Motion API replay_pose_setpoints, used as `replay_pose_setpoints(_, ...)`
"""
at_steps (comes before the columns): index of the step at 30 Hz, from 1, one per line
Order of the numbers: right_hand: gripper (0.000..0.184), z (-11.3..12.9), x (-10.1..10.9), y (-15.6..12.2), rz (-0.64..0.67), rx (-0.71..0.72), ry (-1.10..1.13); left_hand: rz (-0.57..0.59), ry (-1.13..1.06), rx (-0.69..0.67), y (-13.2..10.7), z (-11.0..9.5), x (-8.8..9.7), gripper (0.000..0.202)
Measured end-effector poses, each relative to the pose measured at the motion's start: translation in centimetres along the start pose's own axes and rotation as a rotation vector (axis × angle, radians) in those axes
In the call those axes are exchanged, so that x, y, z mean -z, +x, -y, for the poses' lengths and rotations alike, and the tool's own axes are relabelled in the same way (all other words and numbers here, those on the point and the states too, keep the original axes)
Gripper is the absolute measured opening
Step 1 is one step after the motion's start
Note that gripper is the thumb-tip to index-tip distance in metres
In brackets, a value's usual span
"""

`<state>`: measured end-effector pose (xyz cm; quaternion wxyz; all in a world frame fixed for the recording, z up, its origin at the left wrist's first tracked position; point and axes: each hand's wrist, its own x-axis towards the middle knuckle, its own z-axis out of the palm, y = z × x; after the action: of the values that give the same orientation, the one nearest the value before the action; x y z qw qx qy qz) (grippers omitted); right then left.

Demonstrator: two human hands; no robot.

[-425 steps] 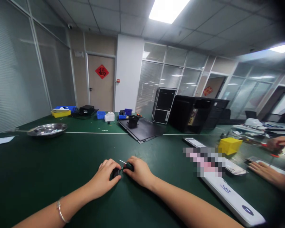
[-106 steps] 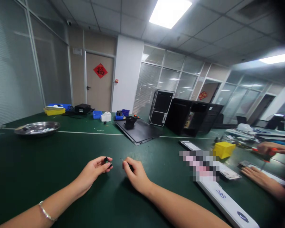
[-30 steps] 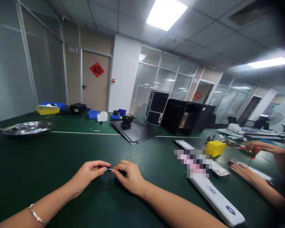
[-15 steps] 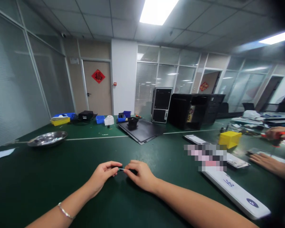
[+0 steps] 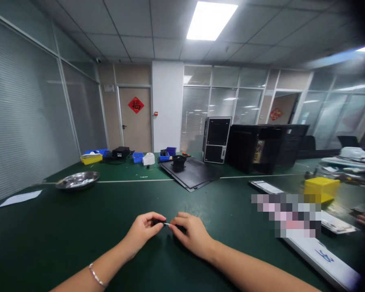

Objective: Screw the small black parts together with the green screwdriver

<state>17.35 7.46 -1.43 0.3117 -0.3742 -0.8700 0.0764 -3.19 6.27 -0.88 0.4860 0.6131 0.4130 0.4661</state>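
Beyond the right hand [image 5: 190, 235], a blue bin [image 5: 164, 158] of black parts [image 5: 163, 153]

The left forearm [image 5: 109, 263] and right forearm [image 5: 249, 269] show bare with no sleeve in view, and a thin silver bracelet [image 5: 96, 275] circles the left one, perhaps a beaded chain, though it is too small to tell.

A red diamond-shaped paper sign [image 5: 136, 105] on the far door [image 5: 134, 129] bears the black character 福. A similar red sign [image 5: 275, 114] hangs on a door [image 5: 284, 111] further right, though it is too small to read with confidence. A long white strip [image 5: 310, 255] on the right carries blue handwritten marks [image 5: 324, 256], perhaps Chinese characters, too blurred to read.
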Motion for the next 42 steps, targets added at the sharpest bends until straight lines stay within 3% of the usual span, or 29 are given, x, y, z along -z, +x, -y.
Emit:
replay_pose_setpoints(13,0.022,0.1,0.2,-0.1,0.044,0.035,-0.068,-0.023,0.230,-0.083,0.0,0.3,-0.1,0.020)
replay_pose_setpoints(26,0.023,0.3,0.2,-0.2,0.030,0.011,-0.047,0.001,0.124,-0.027,-0.3,-0.5,-0.1,0.025)
replay_pose_setpoints(34,0.023,0.1,0.2,-0.4,0.014,0.059,0.040,0.060,0.079,0.090,-0.3,-0.8,0.3,0.030)
replay_pose_setpoints(38,0.022,0.0,0.4,-0.1,-0.009,0.027,0.210,0.082,0.064,0.101,-0.1,-0.5,0.6,0.030)
replay_pose_setpoints(40,0.025,-0.3,1.0,0.5,-0.022,-0.029,0.432,0.073,0.029,0.097,-0.1,-0.4,0.7,0.028)
replay_pose_setpoints(42,0.037,-1.0,1.9,1.3,-0.038,-0.186,0.801,0.046,-0.019,0.098,0.0,-0.3,0.6,0.028)
